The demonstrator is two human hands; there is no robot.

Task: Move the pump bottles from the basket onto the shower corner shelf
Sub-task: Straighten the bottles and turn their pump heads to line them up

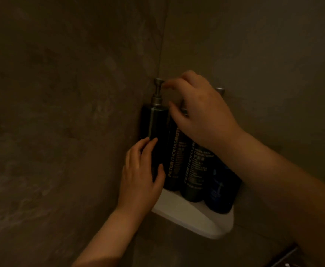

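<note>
Dim brown shower walls [61,112] meet above a white rounded corner shelf [188,216], where four dark bottles [193,170] stand close together. The left hand [140,176] grips the body of the leftmost black bottle with a silver pump [155,124], and the right hand [198,112] holds bent fingers [174,85] at its pump head [158,81]; whether it pinches, I cannot tell. No basket shows, so the task seems nearly finished.

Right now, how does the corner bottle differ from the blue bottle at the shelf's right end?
The corner bottle is black, no print showing; the blue bottle carries pale print. The left hand holds the corner bottle and the right hand reaches its pump; nothing grips the blue bottle. The corner bottle's pump shows; the blue bottle's top is hidden behind the forearm. Both stand on the white shelf.
</note>
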